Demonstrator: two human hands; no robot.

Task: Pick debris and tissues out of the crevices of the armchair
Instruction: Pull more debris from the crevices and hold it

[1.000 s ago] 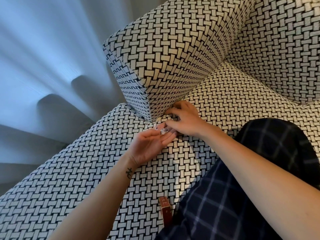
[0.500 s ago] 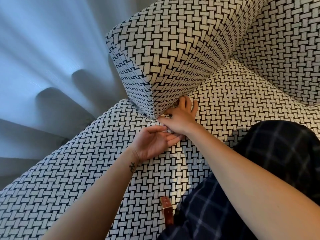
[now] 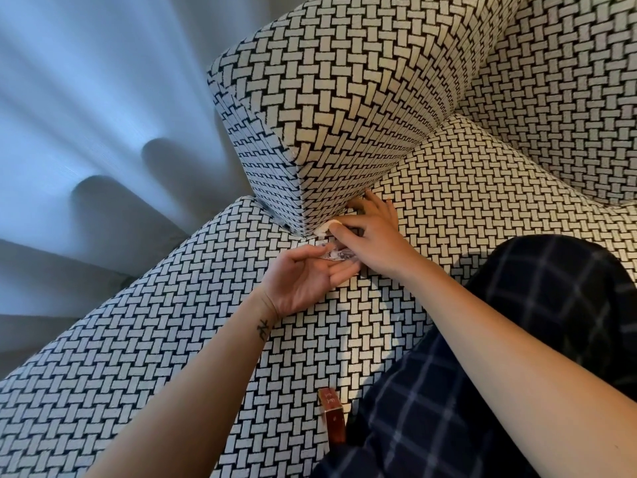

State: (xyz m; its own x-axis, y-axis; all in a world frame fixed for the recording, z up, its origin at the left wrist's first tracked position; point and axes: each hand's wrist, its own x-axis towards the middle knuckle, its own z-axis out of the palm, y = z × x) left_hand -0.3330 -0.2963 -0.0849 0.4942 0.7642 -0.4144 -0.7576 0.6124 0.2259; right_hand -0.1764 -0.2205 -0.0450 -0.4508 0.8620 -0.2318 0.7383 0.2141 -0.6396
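Reaching to the crevice where the armrest (image 3: 327, 98) meets the seat cushion (image 3: 138, 339) of the armchair (image 3: 568, 98), the right hand (image 3: 374, 238) lies with its fingers (image 3: 377, 205) fairly straight, tips against the base of the armrest. Its thumb presses on a pale wad (image 3: 325, 230), seemingly a tissue, which sits in the crevice at the near corner of the armrest; no finger closes round it.

Just near of that, the left hand (image 3: 305, 276) is turned palm up on the cushion, released and loosely cupped. Crumpled scraps (image 3: 336, 256), pale and partly clear, rest on its fingers, touching the underside of the right hand. The two hands overlap at this point.

A small red box (image 3: 332, 420) stands on edge on the cushion at the near side, touching a leg in dark checked trousers (image 3: 482, 391) on the right. A pale curtain (image 3: 86, 98) hangs in folds to the left, beyond the armchair.
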